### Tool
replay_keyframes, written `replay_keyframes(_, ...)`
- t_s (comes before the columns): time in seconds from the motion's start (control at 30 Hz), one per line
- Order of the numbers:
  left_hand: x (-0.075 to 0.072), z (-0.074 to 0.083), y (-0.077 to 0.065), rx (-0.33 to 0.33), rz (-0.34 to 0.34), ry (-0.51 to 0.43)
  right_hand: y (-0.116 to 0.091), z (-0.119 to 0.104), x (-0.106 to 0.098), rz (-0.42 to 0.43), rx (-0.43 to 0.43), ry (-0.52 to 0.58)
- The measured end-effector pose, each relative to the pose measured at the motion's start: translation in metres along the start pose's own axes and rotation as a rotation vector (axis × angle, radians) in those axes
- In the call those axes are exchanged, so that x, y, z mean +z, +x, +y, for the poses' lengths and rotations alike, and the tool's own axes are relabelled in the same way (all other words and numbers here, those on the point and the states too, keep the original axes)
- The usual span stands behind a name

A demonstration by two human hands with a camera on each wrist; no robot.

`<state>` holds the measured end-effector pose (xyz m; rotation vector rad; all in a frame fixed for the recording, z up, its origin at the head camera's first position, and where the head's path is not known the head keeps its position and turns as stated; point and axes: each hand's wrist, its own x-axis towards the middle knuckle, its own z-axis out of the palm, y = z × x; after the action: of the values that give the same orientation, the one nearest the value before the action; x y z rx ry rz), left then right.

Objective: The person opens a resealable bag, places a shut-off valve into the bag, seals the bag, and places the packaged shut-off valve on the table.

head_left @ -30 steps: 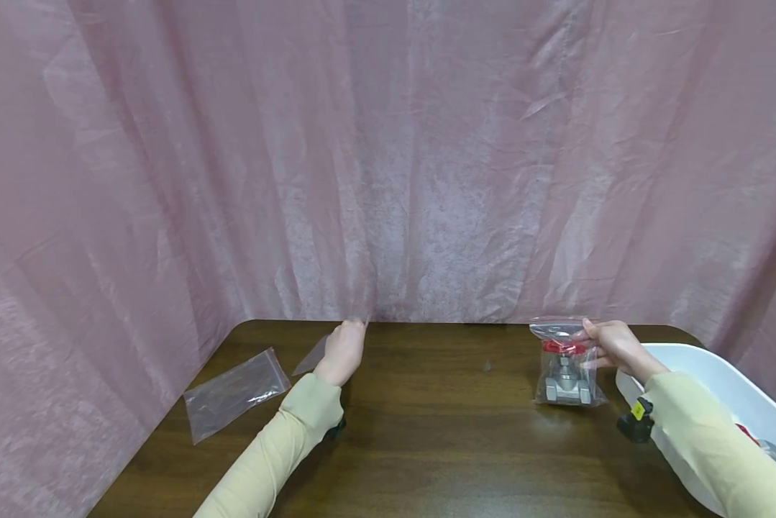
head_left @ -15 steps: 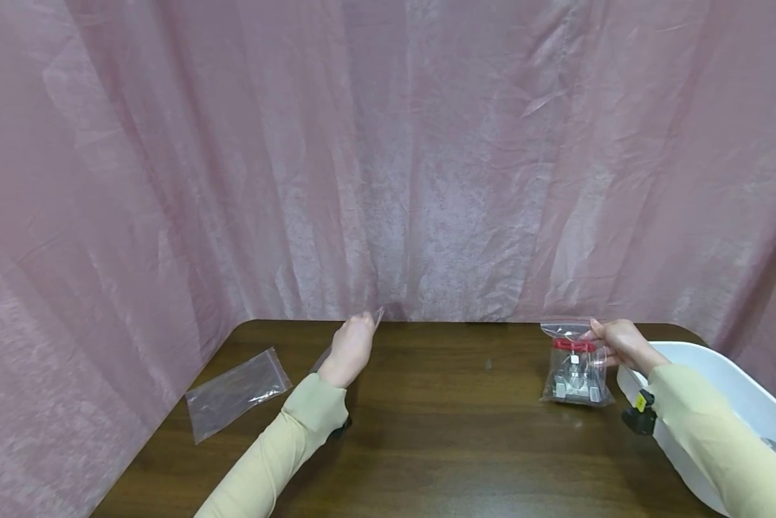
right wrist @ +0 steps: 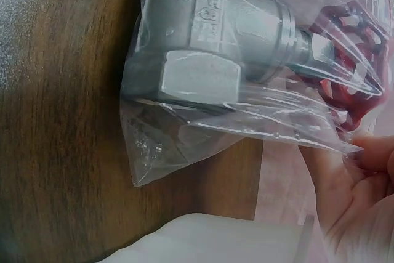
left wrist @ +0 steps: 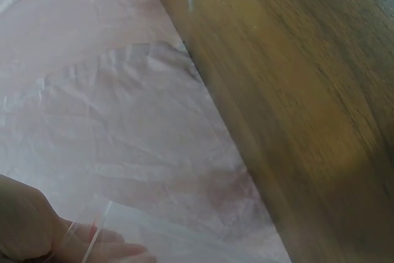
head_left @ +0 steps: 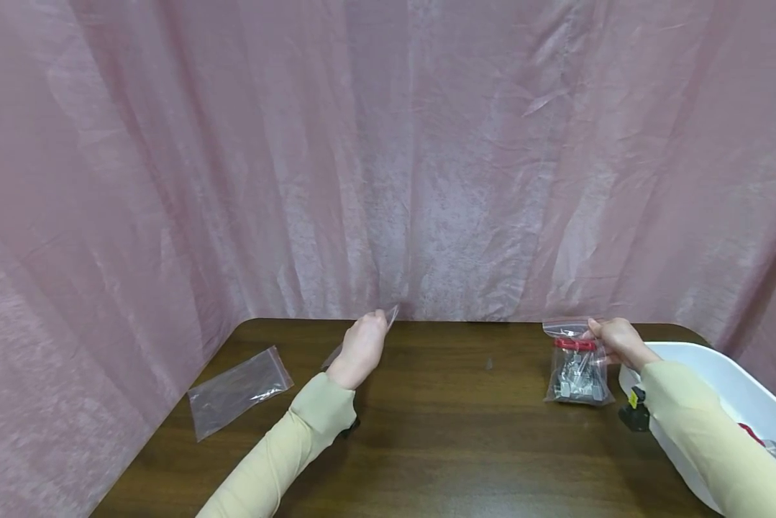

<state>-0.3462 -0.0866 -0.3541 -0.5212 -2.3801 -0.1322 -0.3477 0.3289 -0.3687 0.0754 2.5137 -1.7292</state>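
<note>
My right hand [head_left: 621, 339] pinches the upper side of a clear zip bag [right wrist: 166, 133] near its top. Inside it sits a silver gate valve [right wrist: 203, 72] with a red handwheel [head_left: 575, 345]. In the head view the valve stands upright at the table's right, its bottom at or near the surface. Near the table's back edge, my left hand [head_left: 362, 345] grips another clear zip bag [left wrist: 160, 232]. A corner of that bag sticks out past the fingers, and another part shows behind the hand; most of it is hidden in the head view.
A flat clear zip bag [head_left: 235, 394] lies at the left of the brown table [head_left: 465, 446]. To the right stands a white tub [head_left: 698, 360], partly under the right forearm, with red and silver pieces inside. A pink curtain [head_left: 388, 180] hangs behind the table.
My left hand has moved to the right and slightly away, taking its bag along. The bagged valve has shifted a little to the right and turned somewhat, still in my right hand.
</note>
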Motion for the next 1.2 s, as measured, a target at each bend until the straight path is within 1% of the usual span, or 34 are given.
replay_keyframes(0.2, -0.001, 0.005, 0.0, 0.027, -0.001, 0.0, 0.007, 0.001, 0.005, 0.088, -0.047, -0.134)
replay_keyframes(0.33, -0.002, 0.006, -0.001, 0.028, -0.009, 0.0, 0.01, 0.001, 0.007, 0.135, -0.083, -0.226)
replay_keyframes(0.37, -0.001, 0.006, -0.001, 0.027, -0.01, 0.007, 0.011, 0.001, 0.008, 0.15, -0.096, -0.269)
replay_keyframes(0.47, -0.001, 0.007, -0.002, 0.033, -0.024, 0.012, 0.012, 0.002, 0.01, 0.171, -0.104, -0.31)
replay_keyframes(0.57, -0.003, 0.009, -0.002, 0.052, -0.046, -0.004, 0.012, 0.003, 0.013, 0.162, -0.084, -0.263)
replay_keyframes(0.6, -0.004, 0.01, -0.002, 0.061, -0.053, -0.017, 0.012, 0.004, 0.014, 0.154, -0.068, -0.214)
replay_keyframes(0.7, -0.006, 0.014, -0.002, 0.095, -0.061, -0.055, 0.012, 0.005, 0.017, 0.145, -0.055, -0.149)
replay_keyframes(0.83, -0.008, 0.019, -0.003, 0.137, -0.062, -0.078, 0.013, 0.006, 0.019, 0.146, -0.059, -0.105)
replay_keyframes(0.93, -0.008, 0.022, -0.004, 0.162, -0.061, -0.082, 0.014, 0.007, 0.021, 0.148, -0.046, -0.084)
replay_keyframes(1.03, -0.008, 0.024, -0.005, 0.179, -0.054, -0.08, 0.017, 0.008, 0.022, 0.154, -0.035, -0.085)
replay_keyframes(1.2, -0.007, 0.025, -0.006, 0.183, -0.053, -0.067, 0.021, 0.008, 0.024, 0.205, -0.023, -0.205)
